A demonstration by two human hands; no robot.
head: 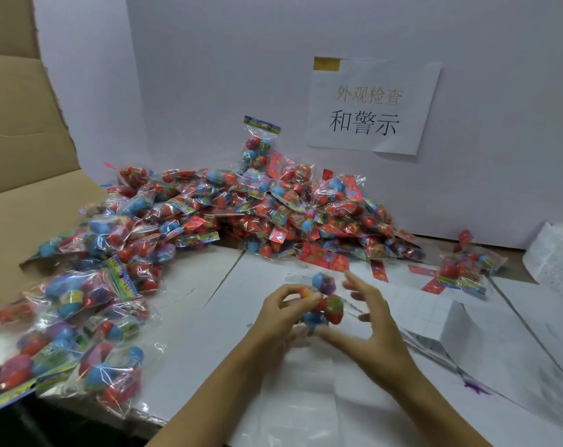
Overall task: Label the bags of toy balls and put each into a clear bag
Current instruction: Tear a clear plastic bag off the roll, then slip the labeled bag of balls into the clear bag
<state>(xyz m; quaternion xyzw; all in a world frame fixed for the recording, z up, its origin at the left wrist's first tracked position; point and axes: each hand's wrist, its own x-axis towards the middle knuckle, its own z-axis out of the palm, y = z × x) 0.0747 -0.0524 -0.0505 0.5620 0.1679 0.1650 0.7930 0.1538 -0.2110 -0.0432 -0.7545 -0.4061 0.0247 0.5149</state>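
So the left hand [283, 306] has its fingers curled round a small crinkly clear bag of red, blue and purple toy balls [325, 301], held up just above the white paper-covered desk [209, 301]. The right hand [367, 317] is right beside it, fingers spread and blurred, thumb near the bag's lower end, so I can't tell if it's actually touching.

What I'd worry about: that plastic looks slick and the balls inside are round and loose, so a one-handed pinch could let it squirm out and drop. The big heap of the same ball bags [241, 208] behind and the spill on the left [80, 317] make it easy to lose track of which are labelled. The label sheets [435, 330] to the right look flimsy; a sticker could go on crooked over the lumpy balls.
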